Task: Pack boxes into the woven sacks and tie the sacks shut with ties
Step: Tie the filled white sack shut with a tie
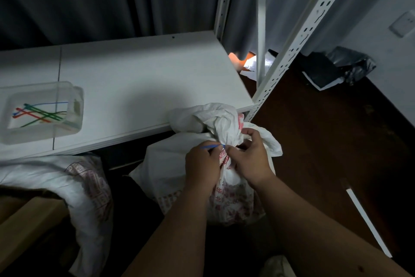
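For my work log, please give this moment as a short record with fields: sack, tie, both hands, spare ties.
sack: white woven sack, neck gathered
tie: blue tie at the neck; whether it is fastened cannot be told
left hand: left hand pinches the tie's tail
right hand: right hand grips the gathered neck
spare ties: coloured ties in clear plastic tub on white shelf

I see my hands (pixel 226 162) together at the gathered neck of a sack (pixel 222 187) on the floor, just before the surface (pixel 134 79). A tub (pixel 40 111) of ties (pixel 42 112) sits on it, well left. Another sack (pixel 74 187) lies left of the hands; a shelf post (pixel 298 38) rises behind them, to the right.
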